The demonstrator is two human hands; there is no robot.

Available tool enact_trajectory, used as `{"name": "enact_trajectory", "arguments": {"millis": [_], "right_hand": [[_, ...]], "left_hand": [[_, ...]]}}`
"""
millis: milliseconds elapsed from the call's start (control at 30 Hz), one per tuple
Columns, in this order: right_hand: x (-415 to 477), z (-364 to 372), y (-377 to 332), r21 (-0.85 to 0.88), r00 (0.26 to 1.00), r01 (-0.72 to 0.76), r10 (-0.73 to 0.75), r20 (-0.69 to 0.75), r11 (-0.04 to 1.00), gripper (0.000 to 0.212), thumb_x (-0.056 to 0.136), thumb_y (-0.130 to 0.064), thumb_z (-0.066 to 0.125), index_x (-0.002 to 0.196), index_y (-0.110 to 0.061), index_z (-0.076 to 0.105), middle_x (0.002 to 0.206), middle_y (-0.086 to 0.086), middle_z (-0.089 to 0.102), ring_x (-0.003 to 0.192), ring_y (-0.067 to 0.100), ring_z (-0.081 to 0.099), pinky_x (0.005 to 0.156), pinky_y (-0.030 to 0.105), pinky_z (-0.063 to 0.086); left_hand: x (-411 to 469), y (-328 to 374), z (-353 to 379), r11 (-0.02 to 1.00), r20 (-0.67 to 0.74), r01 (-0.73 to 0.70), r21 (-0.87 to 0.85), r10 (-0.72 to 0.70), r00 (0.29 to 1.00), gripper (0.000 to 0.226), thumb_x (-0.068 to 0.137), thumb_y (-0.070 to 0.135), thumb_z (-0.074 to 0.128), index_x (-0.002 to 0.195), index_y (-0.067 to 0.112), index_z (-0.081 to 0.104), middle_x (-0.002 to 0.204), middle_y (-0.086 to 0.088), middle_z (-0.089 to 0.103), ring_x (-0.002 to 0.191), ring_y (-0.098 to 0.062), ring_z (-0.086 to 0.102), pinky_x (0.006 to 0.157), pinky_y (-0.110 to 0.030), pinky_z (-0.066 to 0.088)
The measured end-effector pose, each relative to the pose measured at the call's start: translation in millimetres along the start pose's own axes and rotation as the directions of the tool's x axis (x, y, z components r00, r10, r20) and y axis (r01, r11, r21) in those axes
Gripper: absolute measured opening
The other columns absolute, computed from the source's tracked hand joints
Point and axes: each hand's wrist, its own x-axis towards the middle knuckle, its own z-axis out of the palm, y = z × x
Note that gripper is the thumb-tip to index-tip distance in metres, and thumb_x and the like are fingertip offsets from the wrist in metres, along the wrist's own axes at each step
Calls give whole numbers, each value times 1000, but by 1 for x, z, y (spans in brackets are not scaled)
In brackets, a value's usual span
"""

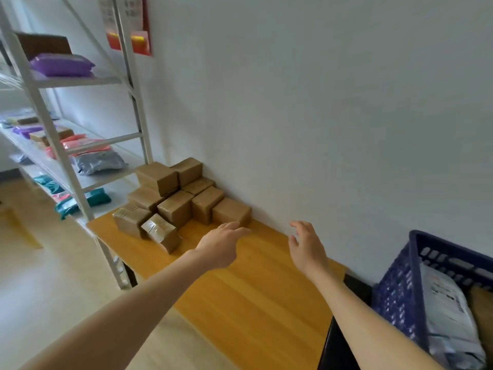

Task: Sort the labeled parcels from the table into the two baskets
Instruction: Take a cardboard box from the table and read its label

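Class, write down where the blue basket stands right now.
In the head view, the blue basket is at the lower right, just past the right-hand end of the wooden table and near the white wall, with a white bag inside it.

White metal rack (pixel 48 124) stands vs. the white wall (pixel 320 102). Top shelf: purple bags (pixel 61 65) at the front edge, brown box (pixel 44 44) behind. Mid shelf: pink bags (pixel 80 145) w/ a grey bag (pixel 98 162) at the right end (items further along are too blurred to tell). Btm shelf: teal bags (pixel 80 201). Red-edged chart (pixel 128 22) hangs behind the rack. Pale wood floor (pixel 53 276) below.
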Motion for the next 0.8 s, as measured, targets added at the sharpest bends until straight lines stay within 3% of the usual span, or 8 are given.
{"name": "enact_trajectory", "arguments": {"millis": [400,633,800], "right_hand": [[35,153,-101,52,966,117,-126,227,992,35,99,-17,44,134,-14,49,140,2,45,115,21,56,92,36,48],[89,241,-120,88,931,146,-166,323,985,37,100,-20,45,136,-15,47,142,3,44,116,20,55,88,34,51],[120,292,-122,116,915,66,-106,389,991,37,100,-21,45,137,-16,45,141,3,44,117,20,54,86,31,50]], "left_hand": [[-53,-180,14,943,-3,311,-117,-314,950,54,97,9,41,145,32,36,154,2,31,139,-23,34,103,-41,44],[-28,-262,36,903,80,409,-128,-402,912,52,98,10,46,146,28,36,152,-1,34,134,-24,40,100,-38,48],[8,-307,39,890,181,446,-100,-424,887,52,98,11,47,147,24,34,153,-3,33,132,-26,43,98,-36,49]]}}
